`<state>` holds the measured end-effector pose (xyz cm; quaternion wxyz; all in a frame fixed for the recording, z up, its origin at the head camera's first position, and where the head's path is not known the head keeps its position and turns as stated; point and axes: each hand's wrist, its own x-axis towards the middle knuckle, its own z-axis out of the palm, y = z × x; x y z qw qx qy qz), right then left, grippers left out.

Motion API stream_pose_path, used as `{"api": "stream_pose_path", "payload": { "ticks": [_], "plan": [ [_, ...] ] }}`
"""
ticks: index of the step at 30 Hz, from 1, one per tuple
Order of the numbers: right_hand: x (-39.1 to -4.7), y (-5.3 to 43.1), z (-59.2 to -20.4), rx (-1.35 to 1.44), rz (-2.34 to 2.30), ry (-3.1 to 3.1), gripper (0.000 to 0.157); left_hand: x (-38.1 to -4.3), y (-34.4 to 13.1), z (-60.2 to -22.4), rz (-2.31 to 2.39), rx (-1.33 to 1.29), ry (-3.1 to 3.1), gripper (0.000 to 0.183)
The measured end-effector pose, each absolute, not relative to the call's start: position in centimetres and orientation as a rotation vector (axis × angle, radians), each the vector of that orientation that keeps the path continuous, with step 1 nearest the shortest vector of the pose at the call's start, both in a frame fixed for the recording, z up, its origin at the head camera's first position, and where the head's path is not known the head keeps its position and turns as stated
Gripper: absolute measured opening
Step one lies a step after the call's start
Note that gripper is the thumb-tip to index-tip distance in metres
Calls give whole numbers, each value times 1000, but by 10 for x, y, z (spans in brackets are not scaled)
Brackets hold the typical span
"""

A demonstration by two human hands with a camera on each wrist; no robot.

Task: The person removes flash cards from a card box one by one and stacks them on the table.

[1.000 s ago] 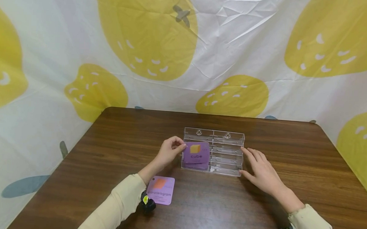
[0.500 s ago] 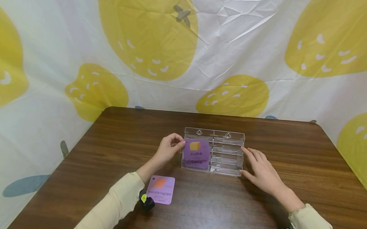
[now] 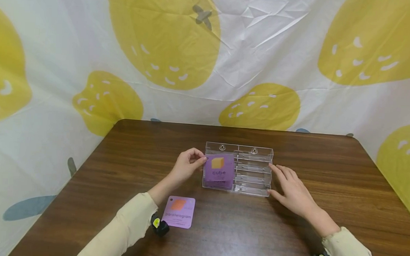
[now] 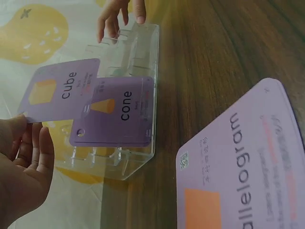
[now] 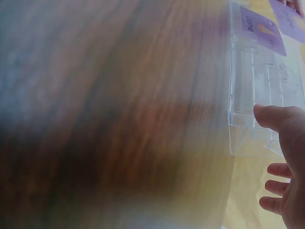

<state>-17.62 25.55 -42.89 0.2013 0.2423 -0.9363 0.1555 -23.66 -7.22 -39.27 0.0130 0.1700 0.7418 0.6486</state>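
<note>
My left hand (image 3: 186,165) pinches the purple cube card (image 3: 218,168) by its left edge, between thumb and fingertips. In the left wrist view, that card (image 4: 61,90) overlaps the purple cone card (image 4: 113,110), which sits in the front left pocket of a clear plastic card holder (image 3: 253,190). My right hand (image 3: 292,192) touches the holder's right side, its thumb near the front corner and its fingers stretched toward the back. In the right wrist view, the thumb of the right hand (image 5: 290,138) lies against the clear wall. The holder's right-hand pockets show no cards.
A stack of purple cards with a parallelogram card (image 3: 179,213) on top lies on the brown wooden table (image 3: 242,231), beside the left wrist. Behind the table hangs a white cloth with yellow lemons (image 3: 260,105).
The cube card, in my left hand's pinch, has risen slightly and moved back over the holder. The left forearm has shifted a little to the left. My right hand stays in place.
</note>
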Motion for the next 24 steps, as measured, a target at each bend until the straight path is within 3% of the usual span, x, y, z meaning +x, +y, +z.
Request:
{"api": "stream_pose_path", "payload": {
  "ticks": [13, 24],
  "plan": [
    [-177, 257, -429, 682, 429, -2616, 77, -223, -96, -395, 1925, 490, 2317, 11],
    [-177, 256, -430, 685, 427, -2609, 77, -210, -122, -404, 1890, 312, 2288, 13]
  ]
}}
